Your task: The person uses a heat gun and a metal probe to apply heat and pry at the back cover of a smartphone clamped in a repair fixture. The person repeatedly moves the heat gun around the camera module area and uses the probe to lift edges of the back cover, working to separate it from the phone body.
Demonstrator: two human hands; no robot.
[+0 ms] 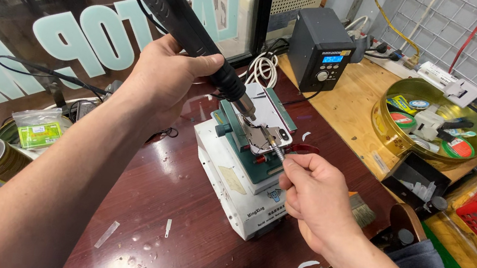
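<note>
Right hand with tool on phone

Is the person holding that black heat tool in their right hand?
No, the left hand grips the black hot-air tool; the right hand holds a thin metal tool at the phone.

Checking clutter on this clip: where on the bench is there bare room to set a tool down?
Bare dark tabletop lies between the left forearm and the white heating station, with only scraps and droplets. Bare wood sits between the black control box and round tin. The right edge is crowded.
</note>
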